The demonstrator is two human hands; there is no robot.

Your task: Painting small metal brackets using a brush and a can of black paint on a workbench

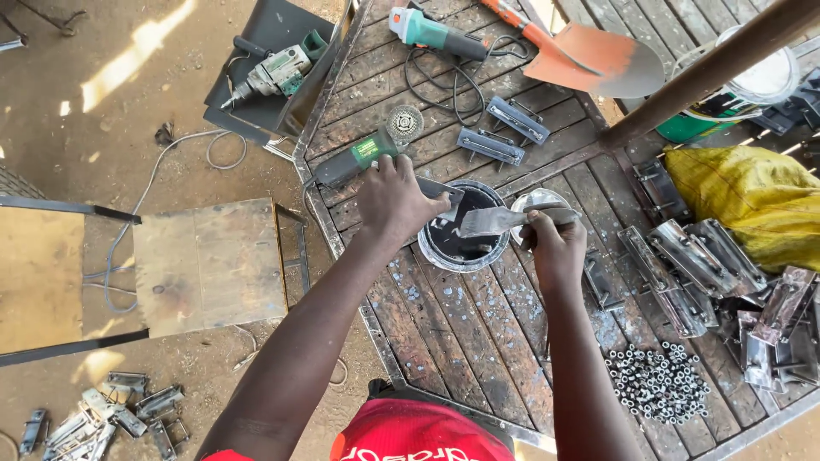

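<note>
My left hand (395, 198) grips a flat metal scraper (442, 189) over the rim of an open round tin (462, 229) with a dark inside. My right hand (549, 237) holds a second putty knife (497, 220), its blade lying across the tin's mouth and pointing left. The tin's lid (536, 202) lies just right of the tin, behind my right hand. Both hands meet above the tin on a wooden slatted door panel (465, 320) laid flat.
A green angle grinder (363, 154) lies just above my left hand; another grinder (431, 31), a drill (272, 75) and an orange shovel (589, 55) lie farther off. Metal hinges (696, 265), a pile of nuts (658, 384) and a yellow sack (756, 201) sit right.
</note>
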